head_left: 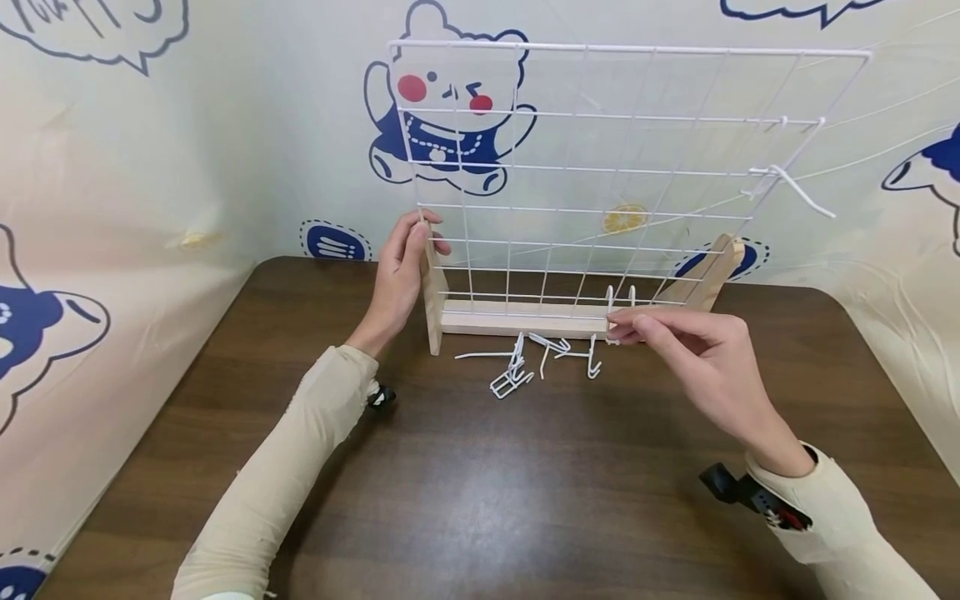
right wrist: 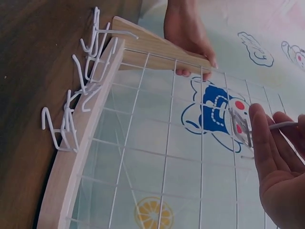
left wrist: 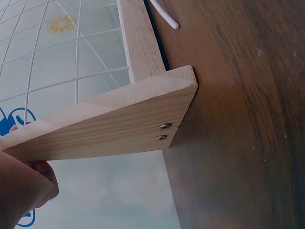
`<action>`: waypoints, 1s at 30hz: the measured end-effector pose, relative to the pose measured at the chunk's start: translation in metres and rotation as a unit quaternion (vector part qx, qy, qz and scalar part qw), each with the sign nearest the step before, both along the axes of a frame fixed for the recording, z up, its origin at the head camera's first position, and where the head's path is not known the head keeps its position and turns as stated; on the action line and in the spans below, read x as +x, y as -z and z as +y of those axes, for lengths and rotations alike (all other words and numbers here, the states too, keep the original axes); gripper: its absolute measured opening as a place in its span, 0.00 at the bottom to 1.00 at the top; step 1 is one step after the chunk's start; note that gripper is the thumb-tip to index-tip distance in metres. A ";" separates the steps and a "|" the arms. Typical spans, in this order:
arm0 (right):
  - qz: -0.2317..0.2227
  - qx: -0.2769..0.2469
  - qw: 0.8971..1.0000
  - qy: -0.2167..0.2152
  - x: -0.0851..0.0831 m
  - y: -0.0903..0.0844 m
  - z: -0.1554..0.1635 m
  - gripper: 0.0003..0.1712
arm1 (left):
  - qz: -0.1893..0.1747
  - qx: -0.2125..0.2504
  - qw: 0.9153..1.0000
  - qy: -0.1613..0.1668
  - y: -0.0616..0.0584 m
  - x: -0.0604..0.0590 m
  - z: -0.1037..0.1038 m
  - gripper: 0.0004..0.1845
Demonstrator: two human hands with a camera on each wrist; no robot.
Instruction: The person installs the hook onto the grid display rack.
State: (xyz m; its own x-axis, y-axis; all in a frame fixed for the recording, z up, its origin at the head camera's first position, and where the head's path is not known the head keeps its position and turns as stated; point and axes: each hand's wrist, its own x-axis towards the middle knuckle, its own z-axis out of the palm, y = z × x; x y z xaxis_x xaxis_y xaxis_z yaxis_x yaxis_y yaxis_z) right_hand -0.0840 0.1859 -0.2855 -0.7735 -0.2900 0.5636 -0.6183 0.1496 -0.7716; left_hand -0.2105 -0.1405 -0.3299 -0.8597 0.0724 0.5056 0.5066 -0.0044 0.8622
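My left hand (head_left: 397, 271) grips the left wooden side piece (head_left: 432, 296) of a stand, with the thumb in front. The left wrist view shows this side piece (left wrist: 114, 124) with two screws near its foot. A white wire grid panel (head_left: 630, 50) rises from the stand. In front of its lower right part, my right hand (head_left: 708, 358) pinches a white wire hook (head_left: 610, 302) whose bent ends point up. The right wrist view shows the hook's rod (right wrist: 284, 125) between the fingers. Whether the hook touches the grid, I cannot tell.
Several loose white hooks (head_left: 516, 362) lie in a pile on the brown table (head_left: 480, 483), before the stand's wooden base bar (head_left: 517, 322). Another white hook (head_left: 804, 193) hangs at the grid's upper right. A printed cloth (head_left: 247, 125) stands behind the table.
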 end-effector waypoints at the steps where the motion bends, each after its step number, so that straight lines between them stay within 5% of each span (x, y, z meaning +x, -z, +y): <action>1: 0.004 -0.006 1.000 0.002 -0.001 0.000 0.000 0.14 | 0.000 0.002 1.000 0.002 0.000 -0.001 0.001 0.17; 14: 0.053 -0.047 0.997 0.030 0.000 -0.010 -0.012 0.10 | -0.005 -0.001 1.000 0.014 -0.003 -0.001 0.010 0.17; 30: 0.117 -0.090 0.988 0.046 -0.031 -0.041 -0.025 0.10 | 0.003 0.013 1.000 0.002 0.001 0.001 0.002 0.18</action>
